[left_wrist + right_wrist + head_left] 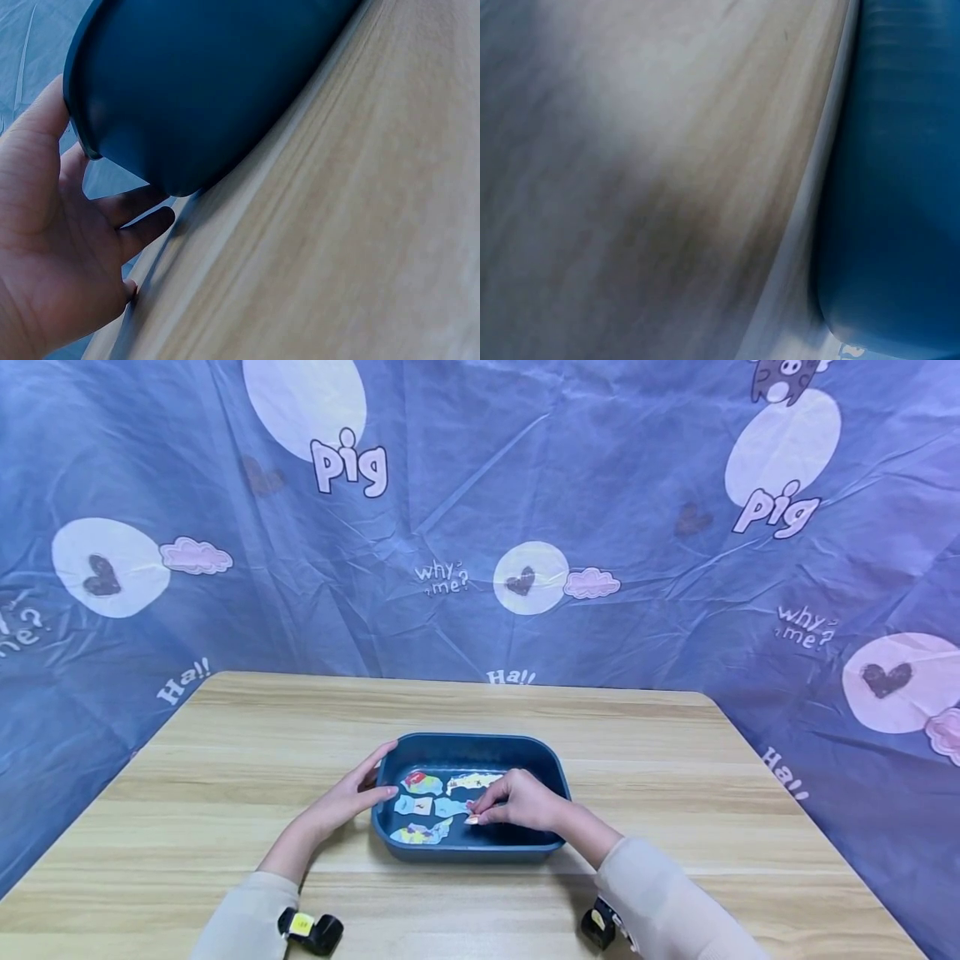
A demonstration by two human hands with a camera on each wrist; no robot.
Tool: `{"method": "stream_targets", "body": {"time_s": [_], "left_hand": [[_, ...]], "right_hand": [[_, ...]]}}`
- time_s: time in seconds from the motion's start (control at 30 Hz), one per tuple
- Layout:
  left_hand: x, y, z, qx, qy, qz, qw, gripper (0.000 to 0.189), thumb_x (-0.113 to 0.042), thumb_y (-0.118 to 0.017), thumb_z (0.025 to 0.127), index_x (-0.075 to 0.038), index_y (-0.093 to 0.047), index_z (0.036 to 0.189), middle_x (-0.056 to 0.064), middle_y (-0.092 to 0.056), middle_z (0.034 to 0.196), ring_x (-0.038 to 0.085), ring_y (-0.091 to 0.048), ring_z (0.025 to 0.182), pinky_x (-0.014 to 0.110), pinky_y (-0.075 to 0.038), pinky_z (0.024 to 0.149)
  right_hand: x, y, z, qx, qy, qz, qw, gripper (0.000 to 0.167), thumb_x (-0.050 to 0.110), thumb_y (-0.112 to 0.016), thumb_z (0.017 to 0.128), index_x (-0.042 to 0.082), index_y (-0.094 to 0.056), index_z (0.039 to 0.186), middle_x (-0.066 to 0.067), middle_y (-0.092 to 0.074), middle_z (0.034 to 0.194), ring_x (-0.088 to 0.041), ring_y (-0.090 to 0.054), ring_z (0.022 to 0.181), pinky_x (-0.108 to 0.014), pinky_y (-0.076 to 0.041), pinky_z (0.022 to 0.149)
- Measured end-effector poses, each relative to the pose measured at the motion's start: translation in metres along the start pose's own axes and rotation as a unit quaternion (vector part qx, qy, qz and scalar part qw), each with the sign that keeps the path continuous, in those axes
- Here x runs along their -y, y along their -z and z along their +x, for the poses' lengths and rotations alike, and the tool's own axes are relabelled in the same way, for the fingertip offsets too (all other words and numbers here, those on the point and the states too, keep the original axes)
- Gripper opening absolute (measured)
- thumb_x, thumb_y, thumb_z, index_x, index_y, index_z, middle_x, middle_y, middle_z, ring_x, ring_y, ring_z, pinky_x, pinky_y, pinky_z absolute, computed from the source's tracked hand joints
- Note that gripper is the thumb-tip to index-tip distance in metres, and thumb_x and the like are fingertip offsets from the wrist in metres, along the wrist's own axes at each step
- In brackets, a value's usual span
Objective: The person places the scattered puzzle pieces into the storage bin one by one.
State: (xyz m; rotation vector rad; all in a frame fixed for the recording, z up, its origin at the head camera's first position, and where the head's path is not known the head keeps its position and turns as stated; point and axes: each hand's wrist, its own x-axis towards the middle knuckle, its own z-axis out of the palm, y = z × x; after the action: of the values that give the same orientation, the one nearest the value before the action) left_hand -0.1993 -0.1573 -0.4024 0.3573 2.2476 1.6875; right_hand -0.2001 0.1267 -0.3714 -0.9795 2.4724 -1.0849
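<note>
A dark blue rectangular tub point(468, 854) stands on the table, with several colourful flat cut-out pieces lying on its floor. My left hand point(347, 797) holds the tub's left end, thumb at the rim and the other fingers along the outside; the left wrist view shows this hand point(56, 240) against the tub wall point(187, 82). Inside the tub, my right hand point(522, 802) pinches a light blue cut-out piece point(451, 808), its right end hidden by the fingertips. Only the tub's outer side point(900, 187) and the table show in the right wrist view, not the hand.
Around the piece in my right hand lie a red and yellow cut-out point(422, 783), a yellowish one point(472, 782), a pale blue one point(413, 805) and a yellow-blue one point(422, 832). The wooden table point(465, 706) ends at a blue printed cloth point(465, 635).
</note>
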Motion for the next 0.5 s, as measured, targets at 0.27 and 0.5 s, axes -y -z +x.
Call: {"method": "stream_targets", "body": {"time_s": [0.27, 0.5], "left_hand": [[0.001, 0.000, 0.000, -0.001, -0.004, 0.000, 1.0000, 0.061, -0.028, -0.055, 0.084, -0.037, -0.021, 0.135, 0.012, -0.017, 0.140, 0.033, -0.019, 0.124, 0.054, -0.014, 0.095], [-0.012, -0.002, -0.006, 0.000, -0.002, -0.003, 1.0000, 0.062, -0.023, -0.054, 0.085, -0.029, -0.020, 0.137, 0.015, -0.017, 0.139, 0.035, -0.021, 0.123, 0.054, -0.014, 0.095]], "right_hand": [[-0.002, -0.001, 0.000, 0.017, 0.018, 0.005, 0.9997, 0.006, 0.011, -0.068, 0.073, 0.008, -0.071, 0.078, 0.005, -0.065, 0.079, -0.002, -0.057, 0.080, -0.020, -0.045, 0.070], [-0.002, -0.002, 0.001, 0.028, 0.026, -0.043, 0.9984, 0.005, 0.014, -0.069, 0.073, 0.011, -0.071, 0.075, 0.006, -0.065, 0.078, -0.001, -0.056, 0.075, -0.019, -0.044, 0.067]]}}
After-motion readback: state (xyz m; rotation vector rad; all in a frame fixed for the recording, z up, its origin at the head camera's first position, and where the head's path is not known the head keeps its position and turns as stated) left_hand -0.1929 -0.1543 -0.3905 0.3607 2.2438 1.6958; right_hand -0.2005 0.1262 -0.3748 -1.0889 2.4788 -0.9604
